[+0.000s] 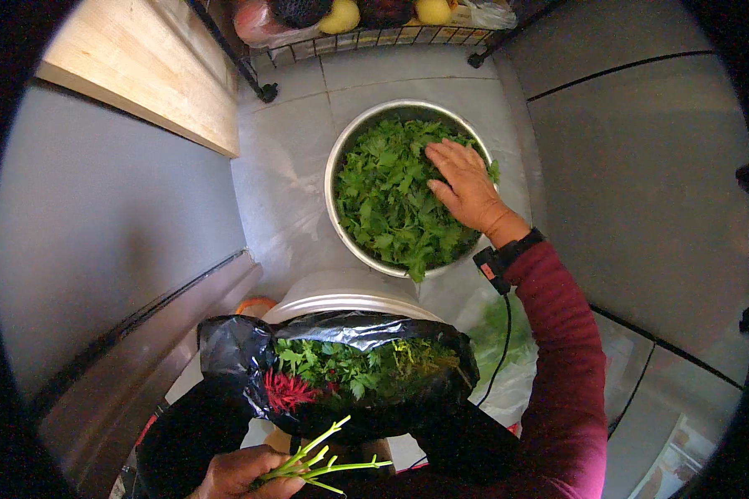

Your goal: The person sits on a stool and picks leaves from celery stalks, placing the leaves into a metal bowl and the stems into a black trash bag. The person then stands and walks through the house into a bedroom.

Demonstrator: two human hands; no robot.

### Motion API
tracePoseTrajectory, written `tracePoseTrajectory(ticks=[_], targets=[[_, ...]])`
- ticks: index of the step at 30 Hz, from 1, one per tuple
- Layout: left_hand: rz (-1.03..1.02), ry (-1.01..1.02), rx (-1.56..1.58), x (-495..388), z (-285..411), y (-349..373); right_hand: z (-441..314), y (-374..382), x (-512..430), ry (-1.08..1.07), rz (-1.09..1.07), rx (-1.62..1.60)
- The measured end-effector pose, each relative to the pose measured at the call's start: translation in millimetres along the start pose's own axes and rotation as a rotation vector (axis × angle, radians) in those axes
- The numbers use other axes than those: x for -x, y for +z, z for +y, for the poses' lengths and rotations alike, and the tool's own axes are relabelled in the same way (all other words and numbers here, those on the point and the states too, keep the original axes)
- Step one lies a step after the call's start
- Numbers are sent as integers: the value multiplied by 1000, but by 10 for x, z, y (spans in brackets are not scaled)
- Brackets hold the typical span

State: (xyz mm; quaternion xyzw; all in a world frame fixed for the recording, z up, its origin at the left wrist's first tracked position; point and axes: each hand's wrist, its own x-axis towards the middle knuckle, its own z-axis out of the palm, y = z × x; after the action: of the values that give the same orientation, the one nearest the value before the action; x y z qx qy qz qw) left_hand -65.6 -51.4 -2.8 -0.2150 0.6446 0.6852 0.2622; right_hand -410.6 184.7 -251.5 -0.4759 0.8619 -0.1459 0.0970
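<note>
Several thin green stalks (pixel 324 458) stick out from my left hand (pixel 249 471), which grips them at the bottom of the view. My right hand (pixel 465 184) lies with its fingers apart on top of cut leafy greens (pixel 390 187). The greens fill a round metal basin (pixel 332 206) on the floor. Nearer to me a bin lined with a black plastic bag (pixel 237 337) holds green leaves (pixel 331 362), a red feathery clump (pixel 287 390) and some yellowish plant scraps (pixel 427 365).
A wire rack (pixel 374 40) on castors holds produce at the top. Grey cabinet fronts (pixel 636 187) stand at the right, a grey panel (pixel 125 181) with a wooden board (pixel 143 68) at the left. Clear plastic with greens (pixel 496 330) lies right of the bin. A cable (pixel 505 343) hangs from my right wrist.
</note>
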Motion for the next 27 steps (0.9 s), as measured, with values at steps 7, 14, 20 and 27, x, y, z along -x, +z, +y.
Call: tracePoseTrajectory(ticks=[7,14,20,27], targets=[[-20,-142,-44,109,32,19,-23,-360,98,34,61,-204],[-28,-21,-170,223,3,108,-225,-727,253,0,-35,-200],[-96,48,-182,269,-12,175,-357,-278,-28,77,-75,17],[-110,35,-266,210,8,100,-168,124,-131,101,-99,116]])
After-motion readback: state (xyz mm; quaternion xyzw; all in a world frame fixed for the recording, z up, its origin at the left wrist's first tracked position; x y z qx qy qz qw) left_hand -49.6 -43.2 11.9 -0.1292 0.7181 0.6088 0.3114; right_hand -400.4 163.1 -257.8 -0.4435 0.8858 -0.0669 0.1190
